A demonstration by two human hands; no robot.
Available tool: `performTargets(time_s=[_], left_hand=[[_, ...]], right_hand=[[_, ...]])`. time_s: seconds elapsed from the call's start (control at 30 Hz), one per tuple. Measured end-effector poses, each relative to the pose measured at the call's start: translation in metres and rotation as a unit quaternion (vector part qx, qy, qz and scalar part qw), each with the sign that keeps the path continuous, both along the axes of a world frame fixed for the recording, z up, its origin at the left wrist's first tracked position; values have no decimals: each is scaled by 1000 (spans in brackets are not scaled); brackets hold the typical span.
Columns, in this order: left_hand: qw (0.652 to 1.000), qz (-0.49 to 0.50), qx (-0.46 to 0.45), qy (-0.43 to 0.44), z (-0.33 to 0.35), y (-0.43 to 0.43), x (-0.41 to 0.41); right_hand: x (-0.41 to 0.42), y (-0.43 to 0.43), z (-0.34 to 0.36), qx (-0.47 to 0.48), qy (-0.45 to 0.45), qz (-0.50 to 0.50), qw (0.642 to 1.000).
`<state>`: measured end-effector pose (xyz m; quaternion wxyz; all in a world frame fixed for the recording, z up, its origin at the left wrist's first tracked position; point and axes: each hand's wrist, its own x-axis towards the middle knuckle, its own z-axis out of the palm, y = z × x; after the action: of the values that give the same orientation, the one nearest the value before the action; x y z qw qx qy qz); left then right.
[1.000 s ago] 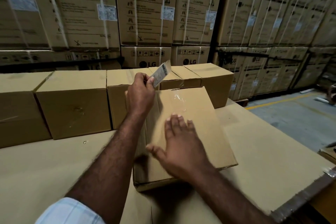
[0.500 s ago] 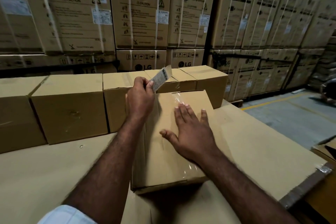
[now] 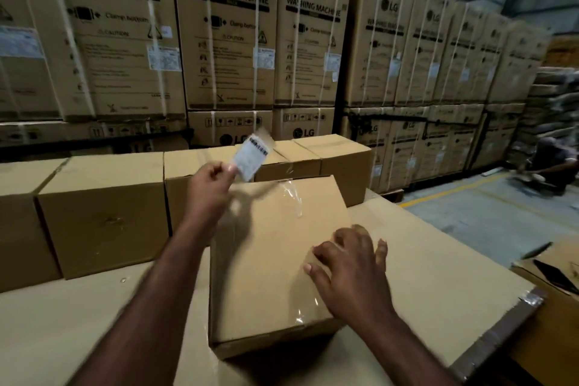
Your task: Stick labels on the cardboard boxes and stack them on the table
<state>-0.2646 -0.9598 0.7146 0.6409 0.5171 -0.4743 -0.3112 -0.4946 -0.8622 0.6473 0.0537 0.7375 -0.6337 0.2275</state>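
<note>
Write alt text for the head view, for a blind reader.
A person's left hand pinches a label above a cardboard box on a table, while the right hand rests on the box. More boxes line the table behind it.

Desk (image 3: 423, 260): top covered by brown cardboard sheet (image 3: 78, 323), silver tape (image 3: 529, 299) at right corner. Cardboard box (image 3: 269, 260) lies at centre, slightly askew, clear tape along its top. Row of closed boxes (image 3: 103, 222) stands along far edge, side by side, touching
</note>
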Motion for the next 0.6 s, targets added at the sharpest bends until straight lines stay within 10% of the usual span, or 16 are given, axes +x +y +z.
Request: performTargets(time_s=[0.2,0.6], left_hand=[[971,-150,150,114,-16,73,15],[993,-102,43,49,28,85,-69]], right_hand=[[-16,-20,16,121,-156,-21,980],[-69,-7,100,42,-261,-79,961]])
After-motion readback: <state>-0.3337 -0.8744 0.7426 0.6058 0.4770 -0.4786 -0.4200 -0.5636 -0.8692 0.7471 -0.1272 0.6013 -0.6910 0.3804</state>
